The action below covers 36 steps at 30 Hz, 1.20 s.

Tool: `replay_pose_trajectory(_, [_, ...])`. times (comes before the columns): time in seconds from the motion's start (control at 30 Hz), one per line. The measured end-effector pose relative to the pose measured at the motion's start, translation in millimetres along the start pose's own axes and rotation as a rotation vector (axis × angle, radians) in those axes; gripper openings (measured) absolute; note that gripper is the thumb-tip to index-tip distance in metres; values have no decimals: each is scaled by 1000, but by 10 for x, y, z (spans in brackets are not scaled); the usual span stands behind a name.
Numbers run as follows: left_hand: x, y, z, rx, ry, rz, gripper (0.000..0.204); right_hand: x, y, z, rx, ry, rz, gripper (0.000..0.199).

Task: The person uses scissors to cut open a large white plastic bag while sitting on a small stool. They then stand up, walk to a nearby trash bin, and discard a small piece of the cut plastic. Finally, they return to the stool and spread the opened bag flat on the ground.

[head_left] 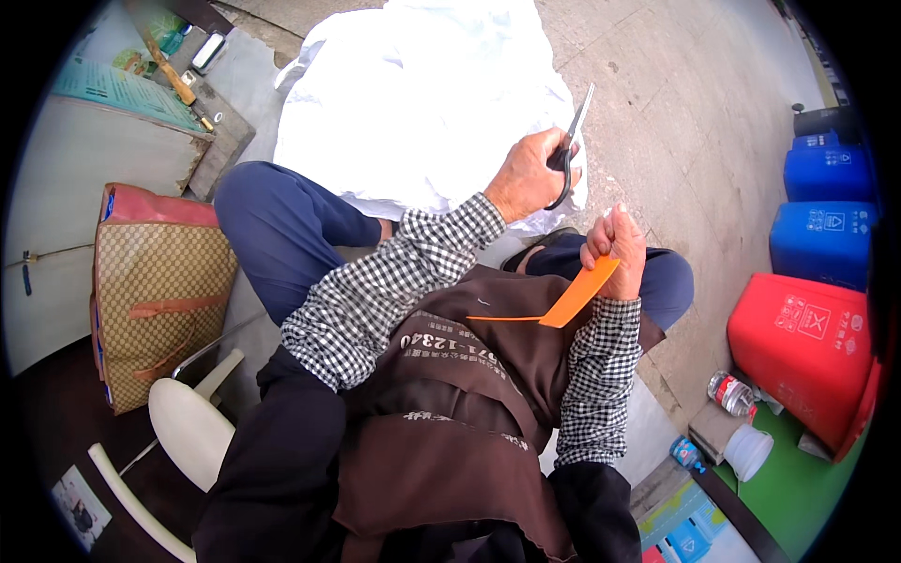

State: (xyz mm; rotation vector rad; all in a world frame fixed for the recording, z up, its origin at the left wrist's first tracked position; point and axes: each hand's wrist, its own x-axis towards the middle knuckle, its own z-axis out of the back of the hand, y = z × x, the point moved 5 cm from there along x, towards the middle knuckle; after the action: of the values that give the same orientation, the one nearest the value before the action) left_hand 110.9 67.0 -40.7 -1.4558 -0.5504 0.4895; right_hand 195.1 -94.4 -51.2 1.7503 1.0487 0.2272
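Note:
My left hand [535, 175] is closed round the black handles of a pair of scissors [579, 122], whose metal blades point up and away. Lower and to the right, my right hand [616, 246] pinches a flat orange strip [577, 296] between thumb and fingers. The strip slants down to the left over my brown apron [450, 366], and a thin orange sliver runs left from its lower end. The scissors and the strip are apart. Just beyond my left hand lies a big heap of white cloth or sheeting [422, 103] on the ground.
On the left stand a patterned bag [174, 281], a cream chair [190, 427] and a pale cabinet [89, 159]. A wooden-handled tool [169, 70] lies at the far left. Red [798, 347] and blue [821, 239] bins line the right, near a clear plastic bottle [731, 393] and a white tub [748, 453].

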Motion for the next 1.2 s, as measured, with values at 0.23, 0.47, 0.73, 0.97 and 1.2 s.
replay_pose_trajectory(0.23, [354, -1000, 119, 86, 80, -261, 22, 64, 218, -276, -1031, 78, 340, 41])
replay_pose_trajectory(0.47, [361, -1363, -197, 113, 109, -317, 19, 430, 9, -269, -1124, -39, 412, 55])
replay_pose_trajectory(0.73, [533, -1308, -215, 78, 10, -369, 20, 789, 4, -44, -955, 54, 549, 27])
replay_pose_trajectory(0.97, [115, -1062, 267, 157, 127, -267, 32, 873, -15, 278, -259, -151, 84, 34])
replay_pose_trajectory(1.2, [-594, -1120, 1818, 576, -277, -154, 23, 848, 197, 203, -73, -51, 51, 37])
